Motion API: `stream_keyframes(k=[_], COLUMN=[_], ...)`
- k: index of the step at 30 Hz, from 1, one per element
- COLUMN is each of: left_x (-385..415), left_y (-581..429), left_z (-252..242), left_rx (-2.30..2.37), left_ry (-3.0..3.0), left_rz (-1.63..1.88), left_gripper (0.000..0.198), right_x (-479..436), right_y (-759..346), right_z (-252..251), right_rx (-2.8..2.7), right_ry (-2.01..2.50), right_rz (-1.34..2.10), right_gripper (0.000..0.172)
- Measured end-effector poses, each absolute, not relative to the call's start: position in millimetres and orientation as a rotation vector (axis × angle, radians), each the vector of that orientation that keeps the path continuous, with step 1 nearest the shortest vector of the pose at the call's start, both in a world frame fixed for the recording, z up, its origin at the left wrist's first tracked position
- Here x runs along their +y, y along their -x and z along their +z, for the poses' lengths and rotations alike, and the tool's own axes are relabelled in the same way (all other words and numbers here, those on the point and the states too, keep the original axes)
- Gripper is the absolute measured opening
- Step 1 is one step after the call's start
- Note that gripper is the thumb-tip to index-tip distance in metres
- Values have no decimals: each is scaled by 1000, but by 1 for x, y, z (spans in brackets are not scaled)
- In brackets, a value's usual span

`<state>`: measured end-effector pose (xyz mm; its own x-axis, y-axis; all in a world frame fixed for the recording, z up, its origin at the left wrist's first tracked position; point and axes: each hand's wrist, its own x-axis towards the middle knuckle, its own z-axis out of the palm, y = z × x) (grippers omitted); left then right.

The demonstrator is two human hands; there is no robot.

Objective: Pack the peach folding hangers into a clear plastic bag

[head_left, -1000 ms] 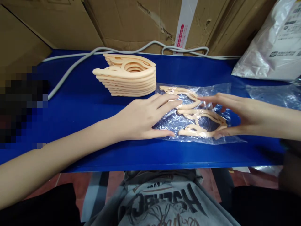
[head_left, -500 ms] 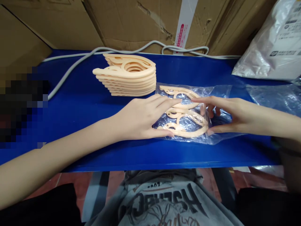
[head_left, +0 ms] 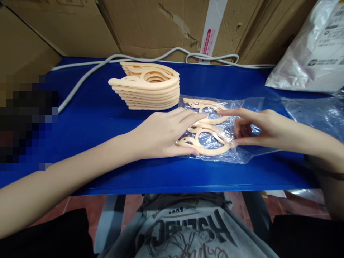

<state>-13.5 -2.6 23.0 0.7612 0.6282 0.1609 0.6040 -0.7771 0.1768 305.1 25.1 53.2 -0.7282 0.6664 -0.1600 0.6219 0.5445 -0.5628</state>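
A peach plastic hanger (head_left: 208,140) lies folded inside a clear plastic bag (head_left: 243,107) on the blue table (head_left: 107,118). My left hand (head_left: 163,134) rests flat on the bag's left edge. Its fingers are stretched over the plastic and its thumb lies beside the hanger's left tip. My right hand (head_left: 255,127) is at the hanger's right end. The index finger points left over the bag, and the other fingers curl with the thumb against the hanger through the plastic. A stack of several matching hangers (head_left: 147,87) sits behind my left hand.
A white cable (head_left: 88,71) runs along the back of the table in front of cardboard boxes (head_left: 150,25). A white plastic sack (head_left: 311,53) and more clear bags (head_left: 317,111) lie at the right. My lap is below the table's front edge.
My right hand has moved left and pushed the hanger inside the bag toward my left hand. The bag's right part now lies slack. My left hand has stayed in place.
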Motion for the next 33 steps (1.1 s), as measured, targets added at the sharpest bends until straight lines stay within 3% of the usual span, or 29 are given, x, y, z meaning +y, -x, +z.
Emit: stream_keyframes(k=[5, 18, 33], left_x=[1, 9, 8], left_y=[20, 23, 24], left_z=[21, 23, 24], left_rx=[949, 894, 866], left_ry=[-2764, -2586, -2603], left_rz=[425, 464, 456], left_gripper=[78, 82, 77], right_x=[31, 22, 21], right_y=[-316, -301, -294], right_z=[55, 49, 49], right_rx=[-2687, -2644, -2633], right_ry=[1175, 1041, 1128], right_rz=[682, 628, 744], right_gripper=[68, 99, 99])
